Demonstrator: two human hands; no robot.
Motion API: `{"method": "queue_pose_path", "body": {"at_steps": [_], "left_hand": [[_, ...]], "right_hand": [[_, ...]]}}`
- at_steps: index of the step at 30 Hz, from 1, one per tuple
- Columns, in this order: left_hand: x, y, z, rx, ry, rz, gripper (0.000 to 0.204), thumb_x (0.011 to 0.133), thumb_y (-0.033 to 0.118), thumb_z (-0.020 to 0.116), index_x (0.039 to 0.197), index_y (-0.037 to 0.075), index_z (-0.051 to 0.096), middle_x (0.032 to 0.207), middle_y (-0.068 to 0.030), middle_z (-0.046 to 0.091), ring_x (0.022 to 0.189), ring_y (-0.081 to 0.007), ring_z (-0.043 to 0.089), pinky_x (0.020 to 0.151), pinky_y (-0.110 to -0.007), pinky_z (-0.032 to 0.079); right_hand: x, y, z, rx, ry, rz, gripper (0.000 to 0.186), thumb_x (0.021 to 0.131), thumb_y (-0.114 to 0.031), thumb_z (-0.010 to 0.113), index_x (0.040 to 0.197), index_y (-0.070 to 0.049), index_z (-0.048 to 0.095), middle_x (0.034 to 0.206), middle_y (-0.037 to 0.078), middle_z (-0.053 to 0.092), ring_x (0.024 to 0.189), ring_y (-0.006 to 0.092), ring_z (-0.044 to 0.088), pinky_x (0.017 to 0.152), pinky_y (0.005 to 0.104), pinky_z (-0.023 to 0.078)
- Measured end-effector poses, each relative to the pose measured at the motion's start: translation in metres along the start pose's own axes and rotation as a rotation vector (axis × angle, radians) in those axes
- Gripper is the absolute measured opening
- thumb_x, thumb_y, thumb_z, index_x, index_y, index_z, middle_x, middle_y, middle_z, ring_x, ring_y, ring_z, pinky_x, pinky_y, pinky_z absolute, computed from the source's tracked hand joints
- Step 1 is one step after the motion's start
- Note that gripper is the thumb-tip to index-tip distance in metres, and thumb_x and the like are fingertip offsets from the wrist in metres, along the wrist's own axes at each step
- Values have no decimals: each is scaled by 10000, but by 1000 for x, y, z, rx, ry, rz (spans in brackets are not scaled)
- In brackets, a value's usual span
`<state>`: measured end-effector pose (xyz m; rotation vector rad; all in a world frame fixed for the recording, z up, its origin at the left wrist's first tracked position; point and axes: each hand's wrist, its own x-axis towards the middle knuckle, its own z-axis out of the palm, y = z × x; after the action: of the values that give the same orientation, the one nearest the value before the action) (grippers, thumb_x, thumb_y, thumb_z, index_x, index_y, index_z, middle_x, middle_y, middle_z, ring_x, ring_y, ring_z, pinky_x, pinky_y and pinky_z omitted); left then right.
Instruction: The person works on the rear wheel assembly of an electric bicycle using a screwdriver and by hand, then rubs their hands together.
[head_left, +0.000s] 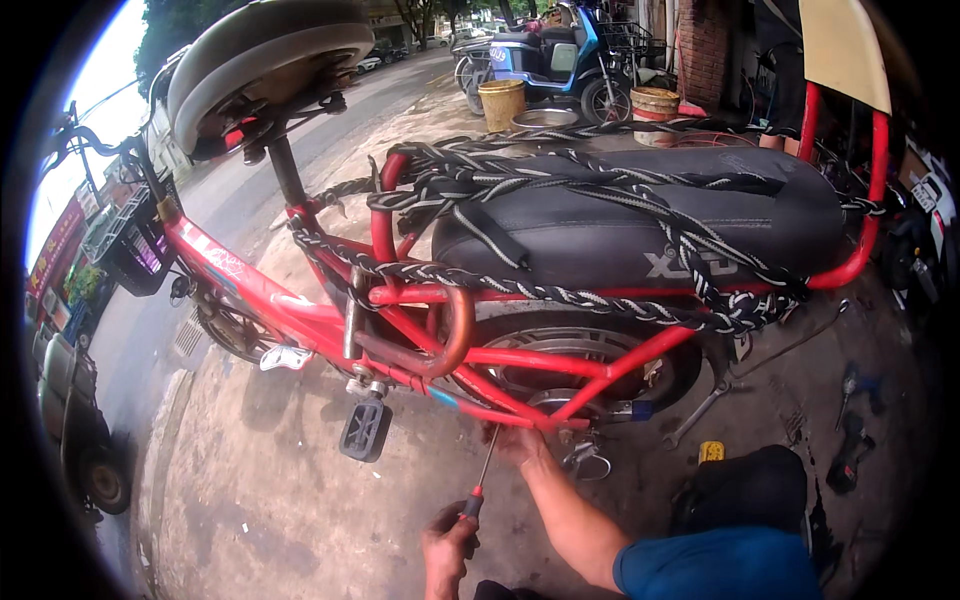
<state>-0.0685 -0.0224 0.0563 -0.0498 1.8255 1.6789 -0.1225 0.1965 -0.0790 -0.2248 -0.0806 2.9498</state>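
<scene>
Stained pavement, with a kerb along its left edge, carries a red bike. From my remote view, the left hand has its grip wrapped round a screwdriver, well in from that edge, shaft pointing up to the lower frame. My right hand reaches under there; I cannot tell its grip. Rightward lies a spanner.
</scene>
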Motion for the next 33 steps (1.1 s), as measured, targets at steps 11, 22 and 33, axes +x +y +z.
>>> {"method": "queue_pose_path", "body": {"at_steps": [11,22,33], "left_hand": [[-9,2,2,96,-70,-1,375,832,219,520,1172,67,563,600,56,436,438,-35,355,375,-191,263],[5,-11,6,88,-27,-69,316,841,369,579,1024,113,607,551,81,400,396,-36,319,340,-200,212],[3,-13,9,40,-16,-56,289,848,310,584,1036,92,614,539,78,385,399,-34,316,352,-201,225]], "right_hand": [[0,-1,-13,18,-111,-95,316,795,-286,615,1004,-49,602,905,74,633,846,207,599,747,384,488],[-6,-6,-3,-21,11,-85,306,800,-271,623,1006,-47,588,884,70,635,798,185,609,673,323,508],[-12,-13,-5,-84,-1,-18,293,801,-260,621,1002,-48,589,882,69,635,794,181,609,660,315,507]]}}
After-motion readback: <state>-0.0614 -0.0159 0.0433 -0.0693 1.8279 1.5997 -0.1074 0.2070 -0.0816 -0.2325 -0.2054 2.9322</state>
